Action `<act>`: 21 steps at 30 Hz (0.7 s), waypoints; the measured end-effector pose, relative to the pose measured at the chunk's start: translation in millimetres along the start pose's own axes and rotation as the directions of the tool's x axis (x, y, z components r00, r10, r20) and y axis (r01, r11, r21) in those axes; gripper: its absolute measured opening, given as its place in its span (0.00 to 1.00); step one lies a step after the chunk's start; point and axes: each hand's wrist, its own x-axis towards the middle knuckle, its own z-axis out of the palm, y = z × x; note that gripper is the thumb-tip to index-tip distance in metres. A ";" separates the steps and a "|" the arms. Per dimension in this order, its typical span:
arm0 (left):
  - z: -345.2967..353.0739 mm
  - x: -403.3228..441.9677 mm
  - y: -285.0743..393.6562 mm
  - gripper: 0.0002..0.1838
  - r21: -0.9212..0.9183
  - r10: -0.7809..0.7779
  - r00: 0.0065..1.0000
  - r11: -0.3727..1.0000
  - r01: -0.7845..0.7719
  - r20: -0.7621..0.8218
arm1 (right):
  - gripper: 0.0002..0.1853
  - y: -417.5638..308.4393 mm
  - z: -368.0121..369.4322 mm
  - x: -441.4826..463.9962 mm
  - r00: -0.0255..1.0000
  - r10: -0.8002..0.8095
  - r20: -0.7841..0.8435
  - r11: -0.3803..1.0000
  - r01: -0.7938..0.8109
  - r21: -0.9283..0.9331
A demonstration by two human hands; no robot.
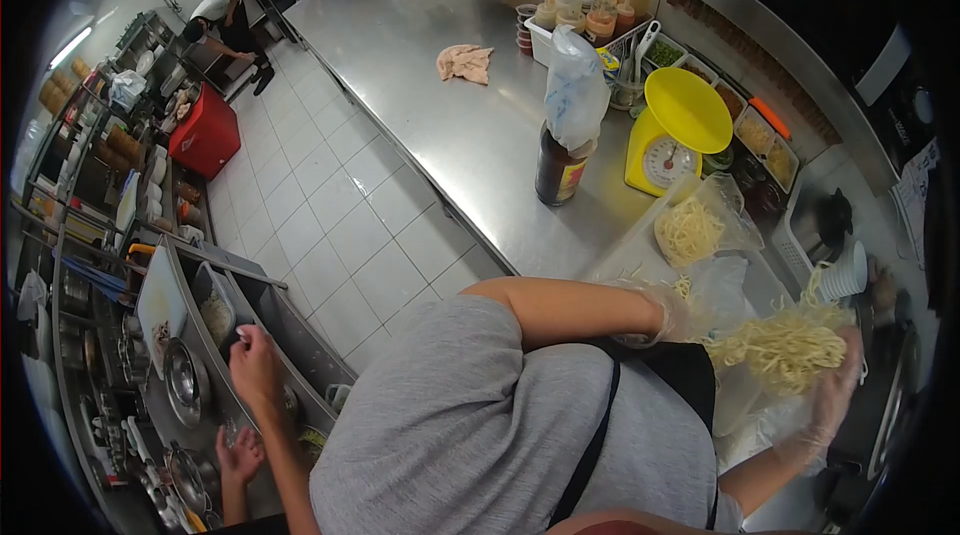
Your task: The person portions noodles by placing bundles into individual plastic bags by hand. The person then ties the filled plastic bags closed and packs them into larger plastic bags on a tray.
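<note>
A loose bundle of pale yellow noodles [785,345] hangs at the right, over a white tray. My right hand [838,385], in a clear plastic glove, is closed around the bundle's right side. My left hand [672,315], also gloved, is by the bundle's left end; its fingers are hidden by the glove and clear plastic. Just above it, more noodles [690,231] lie in a clear plastic bag. A yellow dial scale [668,160] stands beyond the bag.
A dark bottle [560,170] under a plastic bag stands on the steel table [400,85], with raw meat [465,64] farther off. Sauce bottles and ingredient containers line the back. At left, a co-worker's bare hands [255,365] hover near metal bowls [185,380]. Two other people are farther away.
</note>
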 end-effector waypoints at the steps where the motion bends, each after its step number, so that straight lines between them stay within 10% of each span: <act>1: -6.9 -3.7 1.9 0.11 0.007 -0.001 1.000 1.000 0.001 -0.012 | 0.20 15.2 -2.6 3.9 0.989 -0.107 -0.104 0.951 0.071 -0.300; 3: -26.5 -8.8 -0.2 0.11 0.040 -0.032 0.999 0.999 0.033 -0.027 | 0.13 40.0 3.7 18.1 0.951 -0.254 -0.174 0.809 0.110 -0.578; 5: -46.2 -24.5 0.7 0.10 -0.042 0.061 0.990 0.997 -0.067 -0.125 | 0.17 67.1 19.2 30.2 0.991 0.018 0.129 0.461 0.106 -0.881; 7: -80.5 -48.3 11.6 0.11 -0.102 0.060 0.967 0.991 -0.088 -0.249 | 0.22 107.9 32.3 29.6 0.988 0.129 0.079 0.415 0.019 -0.910; 11: -57.9 -26.1 -6.2 0.11 0.089 0.230 0.834 0.973 -0.215 -0.501 | 0.25 181.8 20.0 34.0 0.915 0.340 0.219 0.484 0.029 -0.875; 14: -18.4 -0.2 -22.5 0.08 0.192 0.303 0.669 0.953 -0.236 -0.679 | 0.26 148.1 43.5 29.7 0.920 0.363 -0.144 0.365 -0.283 -0.887; 17: -6.2 6.4 -21.7 0.07 0.181 0.264 0.676 0.964 -0.192 -0.688 | 0.26 155.9 7.8 23.4 0.987 0.157 0.034 0.485 -0.048 -0.873; 21: 12.7 25.3 -33.7 0.07 0.176 0.301 0.732 0.953 -0.245 -0.611 | 0.20 101.4 -10.0 9.2 0.984 -0.119 -0.133 0.776 0.008 -0.631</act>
